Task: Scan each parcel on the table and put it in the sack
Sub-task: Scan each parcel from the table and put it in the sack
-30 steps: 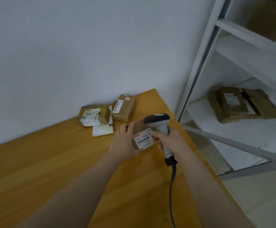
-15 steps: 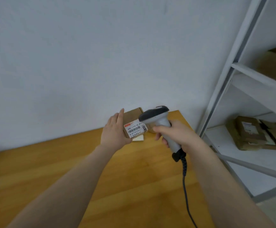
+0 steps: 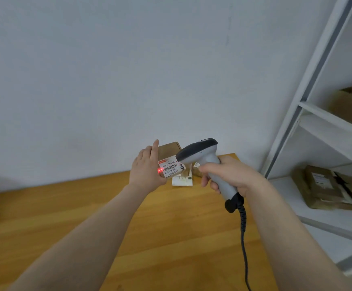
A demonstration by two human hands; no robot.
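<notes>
My left hand (image 3: 146,169) holds a small brown cardboard parcel (image 3: 170,159) up above the wooden table (image 3: 171,217), its white barcode label facing me. A red scanner light glows at the label's left edge. My right hand (image 3: 232,175) grips the handle of a grey barcode scanner (image 3: 204,162), whose dark head points at the label from the right. Behind the raised parcel, a white parcel (image 3: 181,180) and part of a brown parcel (image 3: 197,170) lie on the table's far end. No sack is in view.
A white metal shelving unit (image 3: 309,101) stands to the right of the table, with brown parcels (image 3: 326,187) on its lower shelf and more on the shelf above. The scanner's dark cable (image 3: 243,238) hangs down over the table's right side. A plain wall lies behind.
My left hand lifted the small parcel off the table and my right hand kept the scanner beside it. The red scan light now shows on the label. The view tilted upward.
</notes>
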